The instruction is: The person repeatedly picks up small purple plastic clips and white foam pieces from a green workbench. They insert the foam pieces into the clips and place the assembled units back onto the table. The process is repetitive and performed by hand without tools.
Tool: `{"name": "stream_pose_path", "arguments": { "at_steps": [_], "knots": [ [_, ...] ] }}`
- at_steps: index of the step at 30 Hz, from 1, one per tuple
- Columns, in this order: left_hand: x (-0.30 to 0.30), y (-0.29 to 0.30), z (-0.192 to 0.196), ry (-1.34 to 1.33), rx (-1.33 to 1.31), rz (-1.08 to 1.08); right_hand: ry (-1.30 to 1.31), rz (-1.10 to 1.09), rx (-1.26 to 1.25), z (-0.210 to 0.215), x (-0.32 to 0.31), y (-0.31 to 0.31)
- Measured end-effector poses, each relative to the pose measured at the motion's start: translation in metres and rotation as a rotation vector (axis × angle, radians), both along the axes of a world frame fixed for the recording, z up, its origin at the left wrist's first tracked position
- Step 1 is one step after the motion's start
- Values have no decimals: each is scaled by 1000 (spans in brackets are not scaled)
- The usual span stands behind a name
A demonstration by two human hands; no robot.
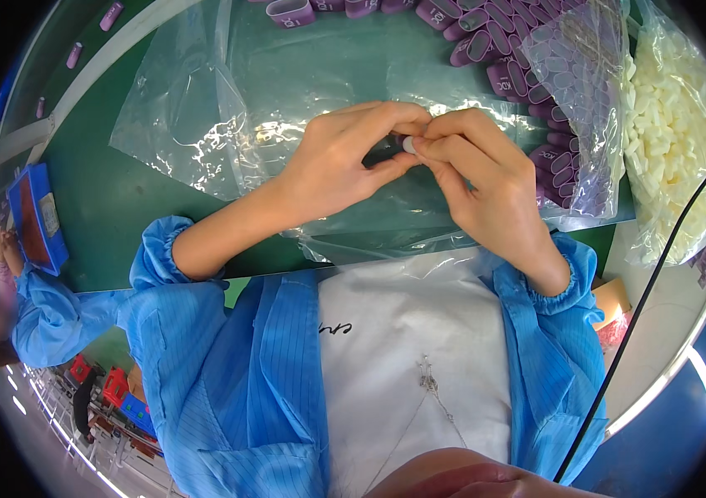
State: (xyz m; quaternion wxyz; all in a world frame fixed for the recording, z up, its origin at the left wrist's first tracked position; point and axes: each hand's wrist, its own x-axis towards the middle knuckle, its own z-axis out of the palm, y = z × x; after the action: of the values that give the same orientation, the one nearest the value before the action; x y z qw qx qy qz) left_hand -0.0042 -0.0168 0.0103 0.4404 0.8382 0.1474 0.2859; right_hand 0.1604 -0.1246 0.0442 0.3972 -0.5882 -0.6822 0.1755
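Note:
My left hand [328, 162] and my right hand [486, 170] meet over the plastic sheeting in the middle of the table. Between their fingertips shows a small white piece [408, 144], which my right thumb and fingers pinch. My left fingers and thumb close toward the same spot; something dark shows in the gap, but its shape is hidden. Beyond my right hand, several purple oval sleeves [502, 79] lie packed side by side, partly under clear plastic. A clear bag of small white pieces [676, 124] lies farther right.
Clear plastic sheeting [178, 124] covers much of the green table [91, 178]. A blue bin [37, 216] stands at the left, near another person's blue sleeve [58, 319]. Loose purple pieces [75, 55] lie at the far left. A black cable [652, 303] crosses the right side.

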Motion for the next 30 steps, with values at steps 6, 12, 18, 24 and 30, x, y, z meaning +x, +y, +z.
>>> {"name": "stream_pose_path", "arguments": {
  "at_steps": [6,12,18,24,30],
  "knots": [
    [-1,2,-5,-14,-2,-10,-49,79,60,0,21,-2],
    [0,1,-6,-8,-15,-23,-206,129,229,-14,24,-5],
    [1,2,-8,-51,1,-34,-158,175,260,-20,28,-4],
    [1,4,-12,-78,57,-84,-156,110,272,-25,26,-9],
    [1,4,-15,-106,60,-81,-129,8,240,-26,14,-14]
  ]
}}
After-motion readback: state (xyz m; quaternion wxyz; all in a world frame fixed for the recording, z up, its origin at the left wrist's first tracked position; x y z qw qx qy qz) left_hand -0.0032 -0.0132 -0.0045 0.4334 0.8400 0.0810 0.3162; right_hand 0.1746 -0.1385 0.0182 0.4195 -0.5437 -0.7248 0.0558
